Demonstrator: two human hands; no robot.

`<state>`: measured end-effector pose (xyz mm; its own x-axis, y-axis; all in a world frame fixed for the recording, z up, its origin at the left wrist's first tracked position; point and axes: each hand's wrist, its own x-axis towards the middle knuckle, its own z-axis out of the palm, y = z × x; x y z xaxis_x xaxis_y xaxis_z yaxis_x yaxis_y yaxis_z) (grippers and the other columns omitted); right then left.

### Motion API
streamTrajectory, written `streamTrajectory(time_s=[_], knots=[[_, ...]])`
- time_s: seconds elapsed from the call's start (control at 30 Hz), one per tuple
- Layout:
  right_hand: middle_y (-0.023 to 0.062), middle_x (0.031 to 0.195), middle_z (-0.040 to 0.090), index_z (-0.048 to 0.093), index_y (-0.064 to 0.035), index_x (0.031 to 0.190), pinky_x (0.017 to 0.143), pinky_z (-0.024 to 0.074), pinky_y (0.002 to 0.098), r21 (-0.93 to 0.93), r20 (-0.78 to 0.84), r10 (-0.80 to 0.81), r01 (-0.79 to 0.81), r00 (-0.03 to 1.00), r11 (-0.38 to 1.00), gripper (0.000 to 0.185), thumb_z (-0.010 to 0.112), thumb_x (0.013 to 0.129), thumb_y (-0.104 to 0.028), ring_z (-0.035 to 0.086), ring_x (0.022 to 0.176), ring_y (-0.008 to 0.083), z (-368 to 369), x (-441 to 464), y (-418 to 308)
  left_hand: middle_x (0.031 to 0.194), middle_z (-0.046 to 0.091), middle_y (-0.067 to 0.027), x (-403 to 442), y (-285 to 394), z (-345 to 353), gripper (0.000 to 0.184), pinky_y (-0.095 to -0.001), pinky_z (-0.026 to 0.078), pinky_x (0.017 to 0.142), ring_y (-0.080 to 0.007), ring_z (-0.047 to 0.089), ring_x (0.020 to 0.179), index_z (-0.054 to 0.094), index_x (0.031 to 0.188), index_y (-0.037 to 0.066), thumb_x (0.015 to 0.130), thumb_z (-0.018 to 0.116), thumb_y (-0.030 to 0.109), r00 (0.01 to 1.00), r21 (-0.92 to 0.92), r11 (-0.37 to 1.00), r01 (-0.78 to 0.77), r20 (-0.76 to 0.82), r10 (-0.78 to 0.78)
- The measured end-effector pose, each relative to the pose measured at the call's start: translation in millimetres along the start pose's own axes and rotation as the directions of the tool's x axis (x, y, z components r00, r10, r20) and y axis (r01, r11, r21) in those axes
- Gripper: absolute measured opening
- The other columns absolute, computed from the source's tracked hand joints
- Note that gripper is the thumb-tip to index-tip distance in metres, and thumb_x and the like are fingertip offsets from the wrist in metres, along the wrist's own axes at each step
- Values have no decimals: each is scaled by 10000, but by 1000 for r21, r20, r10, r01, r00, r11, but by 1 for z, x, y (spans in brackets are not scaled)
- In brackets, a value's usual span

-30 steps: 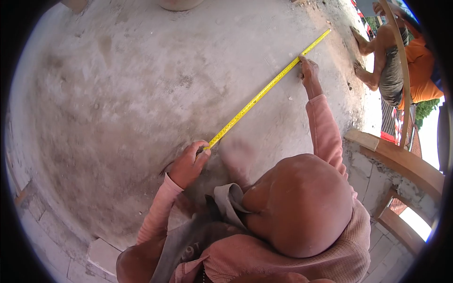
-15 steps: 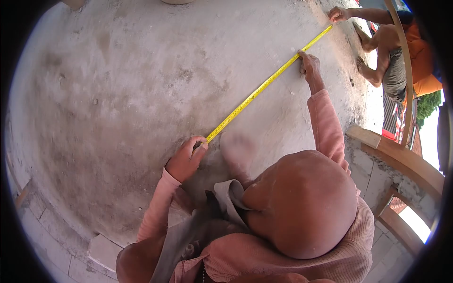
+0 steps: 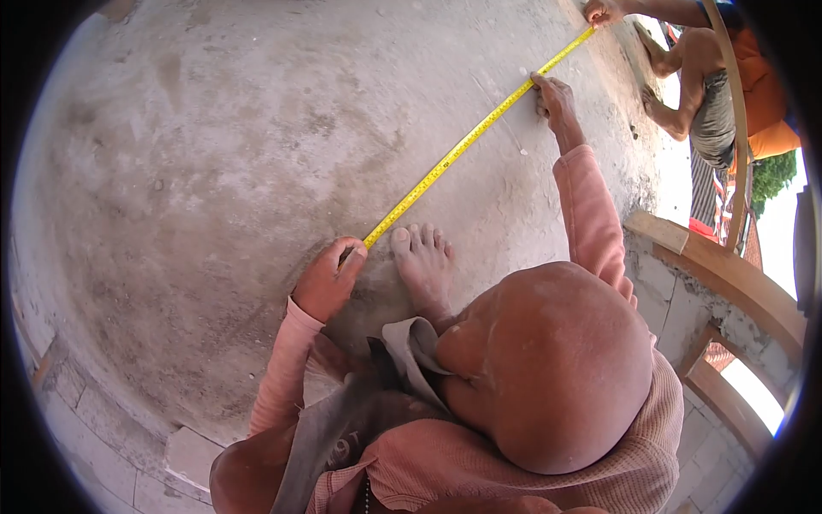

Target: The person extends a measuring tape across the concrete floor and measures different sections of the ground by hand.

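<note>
Left hand pinches yellow tape at near end | right hand pinches its edge | co-worker's hand at far end

A tape measure runs over the floor from left grip past right grip to a co-worker's hand.

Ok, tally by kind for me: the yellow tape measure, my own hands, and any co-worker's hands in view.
Yellow tape measure: 1
Your own hands: 2 (left hand, right hand)
Co-worker's hand, by the tape's far end: 1
Total: 4
</note>
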<state>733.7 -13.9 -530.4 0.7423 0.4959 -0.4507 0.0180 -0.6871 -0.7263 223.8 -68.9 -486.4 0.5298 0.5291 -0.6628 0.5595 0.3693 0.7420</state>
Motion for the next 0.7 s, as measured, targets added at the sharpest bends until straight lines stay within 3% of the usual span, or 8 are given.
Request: streamTrajectory(time_s=[0.17, 0.27, 0.37, 0.47, 0.53, 0.63, 0.7], knots=[[-26, 571, 426, 618, -53, 759, 403, 285, 286, 10, -1, -29, 29, 1000, 1000, 283, 692, 885, -296, 364, 446, 96, -2, 4, 6, 1029, 662, -229, -1, 5, 2, 358, -405, 484, 858, -374, 636, 974, 614, 1129, 2, 979, 535, 316, 999, 28, 999, 20, -29, -19], [-59, 614, 383, 593, -50, 878, 426, 274, 263, -53, -17, -9, 8, 1000, 999, 233, 653, 926, -269, 336, 474, 68, 1, -8, -3, 1033, 663, -229, 1, 1, 3, 354, -406, 486, 855, -373, 638, 976, 616, 1130, 2, 977, 538, 312, 1000, 36, 999, 10, -29, -9], [4, 688, 516, 624, -21, 954, 483, 389, 278, 32, 6, -21, 21, 1000, 999, 275, 654, 907, -291, 470, 558, 107, -11, -8, 11, 1033, 664, -227, 0, 2, 2, 349, -406, 488, 852, -375, 639, 971, 615, 1133, 2, 975, 546, 305, 999, 55, 998, -17, -34, 19], [42, 863, 580, 585, 11, 1119, 642, 492, 267, 239, 84, -77, 55, 994, 969, 306, 609, 931, -229, 556, 711, 131, -18, -52, 23, 1031, 665, -225, -1, 6, 1, 344, -407, 489, 848, -377, 641, 962, 613, 1136, -1, 972, 553, 296, 999, 61, 998, -25, -46, 27], [91, 1035, 608, 557, 29, 1194, 788, 524, 263, 237, 220, -35, -19, 975, 971, 324, 577, 962, -196, 607, 865, 155, -20, -89, 31, 1032, 666, -224, -2, 5, 1, 345, -409, 489, 847, -379, 640, 959, 612, 1135, -4, 972, 553, 295, 998, 63, 998, -29, -48, 32], [118, 1087, 629, 549, 34, 1199, 801, 546, 275, 120, 362, -2, -45, 932, 992, 318, 568, 984, -200, 632, 903, 165, -5, -163, 27, 1033, 665, -223, 0, 4, 0, 356, -411, 487, 846, -378, 636, 962, 611, 1132, -5, 975, 545, 307, 998, 68, 997, -47, -43, 50], [104, 939, 673, 594, 23, 1120, 697, 534, 250, -78, 363, 70, -45, 929, 996, 355, 625, 965, -295, 642, 774, 127, 10, -200, 23, 1031, 663, -226, -1, 4, -1, 366, -413, 484, 846, -378, 633, 964, 608, 1133, -4, 978, 538, 319, 998, 66, 996, -53, -39, 55]])
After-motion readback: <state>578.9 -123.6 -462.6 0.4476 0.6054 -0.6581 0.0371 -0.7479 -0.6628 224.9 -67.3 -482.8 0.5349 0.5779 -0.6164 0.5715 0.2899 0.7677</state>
